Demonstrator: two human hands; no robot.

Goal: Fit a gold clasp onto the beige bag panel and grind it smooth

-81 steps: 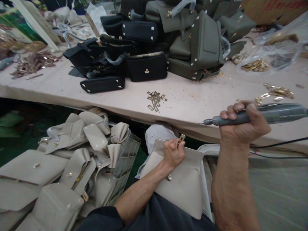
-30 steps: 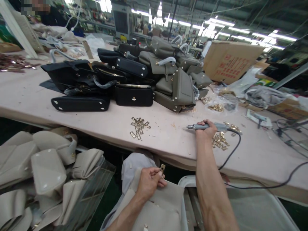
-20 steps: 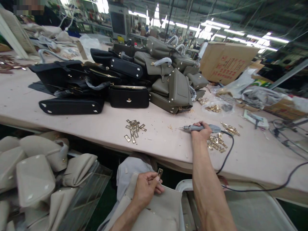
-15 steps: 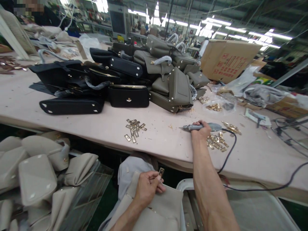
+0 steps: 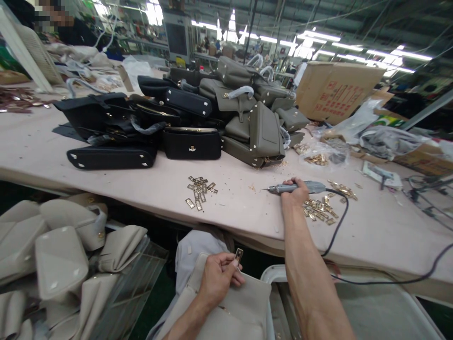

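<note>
My left hand [image 5: 218,275] pinches a small rectangular gold-coloured metal plate [image 5: 239,255] between thumb and fingers. It is above a beige leather bag [image 5: 244,307] on my lap, and the lower fingers are by the bag's upper edge. Over on the table, my right hand [image 5: 296,191] is wrapped around a grey electric screwdriver [image 5: 314,187], its bit pointing left. A dark cord trails from its back end. Loose metal plates [image 5: 200,189] lie left of the bit, and a pile of gold-coloured metal fittings [image 5: 320,210] is just beyond my right wrist.
Black handbags [image 5: 191,144] and olive-grey handbags [image 5: 264,130] are heaped at the table's back. Behind them at right stands a cardboard box [image 5: 336,92]. A plastic bag of fittings [image 5: 320,156] lies nearby. Beige bags [image 5: 60,259] fill the lower left. The cord [image 5: 389,282] crosses the table's front edge.
The view has shifted slightly, so the bags on the table appear a little farther right. Both hands keep their grips and have hardly moved.
</note>
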